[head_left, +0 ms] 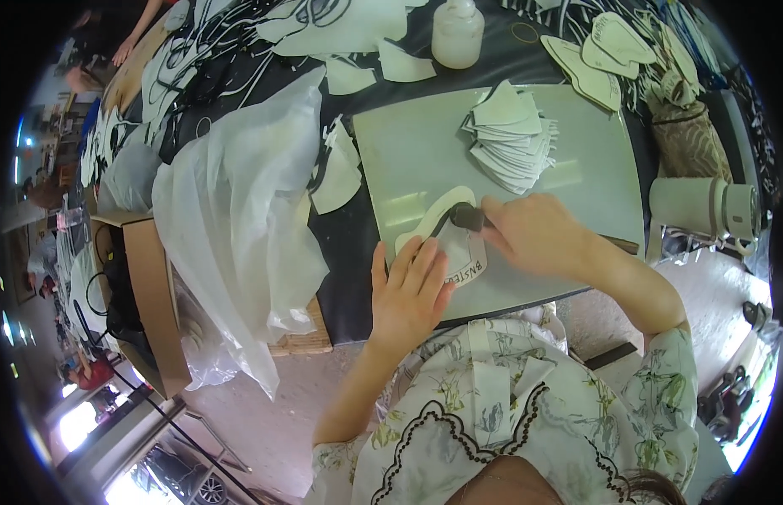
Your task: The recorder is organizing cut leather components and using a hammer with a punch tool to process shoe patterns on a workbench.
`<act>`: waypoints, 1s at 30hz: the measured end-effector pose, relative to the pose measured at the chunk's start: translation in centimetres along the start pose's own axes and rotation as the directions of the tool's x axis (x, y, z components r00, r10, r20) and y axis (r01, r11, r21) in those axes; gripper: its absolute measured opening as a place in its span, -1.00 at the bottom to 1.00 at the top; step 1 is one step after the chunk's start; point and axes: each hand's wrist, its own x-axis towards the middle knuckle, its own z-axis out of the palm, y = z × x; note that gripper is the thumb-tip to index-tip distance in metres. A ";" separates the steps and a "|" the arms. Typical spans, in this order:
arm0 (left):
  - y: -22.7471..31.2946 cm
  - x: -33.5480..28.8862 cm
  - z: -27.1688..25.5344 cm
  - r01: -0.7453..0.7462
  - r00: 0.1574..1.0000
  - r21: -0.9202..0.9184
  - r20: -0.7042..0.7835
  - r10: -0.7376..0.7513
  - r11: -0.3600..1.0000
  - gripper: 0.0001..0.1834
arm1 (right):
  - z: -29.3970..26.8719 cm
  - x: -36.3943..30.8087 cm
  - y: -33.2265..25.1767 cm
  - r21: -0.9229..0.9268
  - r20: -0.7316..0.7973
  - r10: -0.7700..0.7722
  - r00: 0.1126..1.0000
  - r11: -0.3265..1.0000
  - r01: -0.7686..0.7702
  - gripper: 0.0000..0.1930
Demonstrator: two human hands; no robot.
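Note:
My left hand (411,290) lies flat with fingers stretched out over the lower left edge of a cream, curved shoe-shaped piece (446,204). A dark strip runs along this piece, and hand lettering marks its lower edge. My right hand (530,231) is closed round a tool that looks like a small hammer (468,217). Its dark, blunt head rests on or just above the piece; I cannot tell which. Most of the handle is hidden by my fingers. Under both hands is a smooth grey-green board (408,143). A fanned stack of pale cut pieces (513,139) sits on its far part.
A white plastic bag (240,219) drapes over the table's left side, near a cardboard box (151,295). Beyond the board stands a cloudy bottle (458,35). Cream templates (610,50) lie far right. A pale flask (703,206) lies at the right edge.

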 end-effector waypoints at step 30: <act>0.7 6.1 1.2 0.325 0.927 -0.172 -0.136 -0.349 0.930 -0.78 | -0.8 0.3 1.0 -0.011 0.013 0.041 0.999 0.999 -0.041 -0.71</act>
